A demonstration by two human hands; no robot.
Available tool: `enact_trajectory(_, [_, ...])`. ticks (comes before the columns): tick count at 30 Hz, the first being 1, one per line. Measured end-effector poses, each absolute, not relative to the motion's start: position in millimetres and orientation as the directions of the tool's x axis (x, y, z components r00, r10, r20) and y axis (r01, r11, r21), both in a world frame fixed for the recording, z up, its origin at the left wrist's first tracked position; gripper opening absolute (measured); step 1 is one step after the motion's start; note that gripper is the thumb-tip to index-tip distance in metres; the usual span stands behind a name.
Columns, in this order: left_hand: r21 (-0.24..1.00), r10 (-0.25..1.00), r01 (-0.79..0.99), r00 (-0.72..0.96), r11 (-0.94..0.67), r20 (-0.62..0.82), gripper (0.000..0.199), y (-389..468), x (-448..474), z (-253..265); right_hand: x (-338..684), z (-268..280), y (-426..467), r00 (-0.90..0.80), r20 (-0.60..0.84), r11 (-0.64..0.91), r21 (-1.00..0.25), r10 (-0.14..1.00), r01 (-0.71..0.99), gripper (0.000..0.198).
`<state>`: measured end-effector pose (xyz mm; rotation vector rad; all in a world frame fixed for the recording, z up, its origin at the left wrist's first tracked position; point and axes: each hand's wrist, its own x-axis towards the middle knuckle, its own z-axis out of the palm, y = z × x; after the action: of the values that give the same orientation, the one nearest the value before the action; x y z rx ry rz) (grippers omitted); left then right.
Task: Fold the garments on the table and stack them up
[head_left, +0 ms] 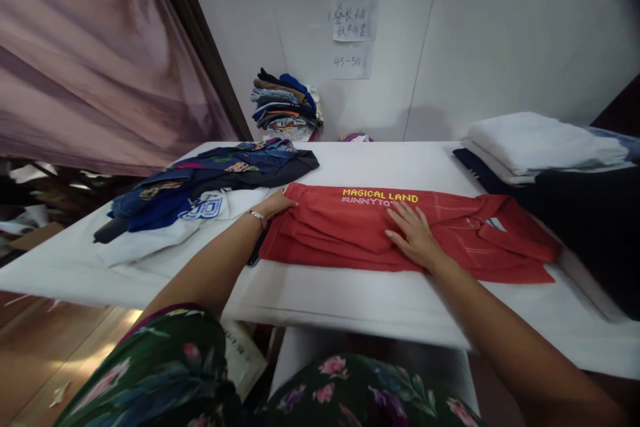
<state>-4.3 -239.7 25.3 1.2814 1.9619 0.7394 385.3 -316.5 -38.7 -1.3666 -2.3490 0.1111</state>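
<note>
A red collared shirt (350, 233) lies on the white table, folded lengthwise, with its collar and neck label to the right. Yellow and white lettering runs along its far edge. My left hand (277, 205), a bracelet at its wrist, grips the shirt's far left corner, the fingers bent over the fabric. Spread flat on the shirt's middle, just below the lettering, is my right hand (413, 235), holding nothing. A dark object (254, 255) shows partly from beneath the shirt's left end; its kind is unclear.
Loose dark blue and white clothes (200, 187) lie on the table's left. Folded white garments (545, 140) and a black garment (595, 227) are stacked at right. Another clothes pile (286, 107) stands beyond the table's far edge. Handwritten paper signs (353, 20) hang on the wall.
</note>
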Motion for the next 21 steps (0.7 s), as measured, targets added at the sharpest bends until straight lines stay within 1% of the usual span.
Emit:
enact_trajectory(2, [0.744, 0.897, 0.507, -0.314, 0.435, -0.311, 0.073, -245.2, -9.2, 27.6, 378.1, -37.1, -323.2, -0.54, 0.226, 0.585, -0.269, 0.811, 0.766, 0.057])
enact_trajectory(3, [0.737, 0.879, 0.483, -0.312, 0.473, -0.36, 0.069, -248.5, -11.0, 28.9, 374.7, -37.0, -325.8, -0.573, 0.178, 0.599, -0.27, 0.8, 0.753, 0.057])
enact_trajectory(5, [0.737, 0.854, 0.432, -0.297, 0.519, -0.427, 0.057, -255.0, -11.9, 30.7, 369.2, -36.3, -329.0, -0.585, 0.123, 0.593, -0.278, 0.802, 0.755, 0.056])
enact_trajectory(6, [0.752, 0.853, 0.404, -0.285, 0.521, -0.438, 0.051, -257.8, -11.1, 31.2, 367.3, -35.0, -329.7, -0.576, 0.112, 0.581, -0.29, 0.81, 0.761, 0.056])
enact_trajectory(9, [0.822, 0.887, 0.338, -0.242, 0.458, -0.394, 0.042, -262.4, -5.9, 32.8, 361.8, -25.0, -330.0, -0.542, 0.099, 0.537, -0.366, 0.834, 0.76, 0.057])
enact_trajectory(12, [0.881, 0.923, 0.288, -0.202, 0.376, -0.328, 0.045, -262.2, -0.6, 41.2, 351.7, -10.9, -328.9, -0.508, 0.161, 0.525, -0.417, 0.846, 0.742, 0.059])
enact_trajectory(14, [0.911, 0.936, 0.244, -0.207, 0.332, -0.285, 0.054, -261.5, 2.8, 53.6, 342.1, -6.6, -327.0, -0.495, 0.2, 0.532, -0.396, 0.846, 0.749, 0.061])
enact_trajectory(16, [0.937, 0.944, 0.187, -0.207, 0.295, -0.256, 0.06, -261.6, 7.9, 70.6, 332.4, -9.4, -324.2, -0.506, 0.157, 0.527, -0.341, 0.848, 0.778, 0.064])
enact_trajectory(18, [0.957, 0.957, 0.122, -0.159, 0.263, -0.243, 0.059, -263.1, 16.1, 90.2, 325.2, -17.3, -321.2, -0.514, 0.091, 0.517, -0.288, 0.853, 0.806, 0.061])
enact_trajectory(19, [0.964, 0.963, 0.091, -0.125, 0.25, -0.238, 0.057, -264.1, 21.4, 100.2, 323.3, -21.5, -319.8, -0.514, 0.071, 0.512, -0.281, 0.855, 0.812, 0.059])
enact_trajectory(21, [0.971, 0.971, 0.051, -0.056, 0.235, -0.232, 0.05, -266.1, 34.5, 120.0, 322.9, -27.2, -317.3, -0.513, 0.064, 0.504, -0.324, 0.856, 0.801, 0.057])
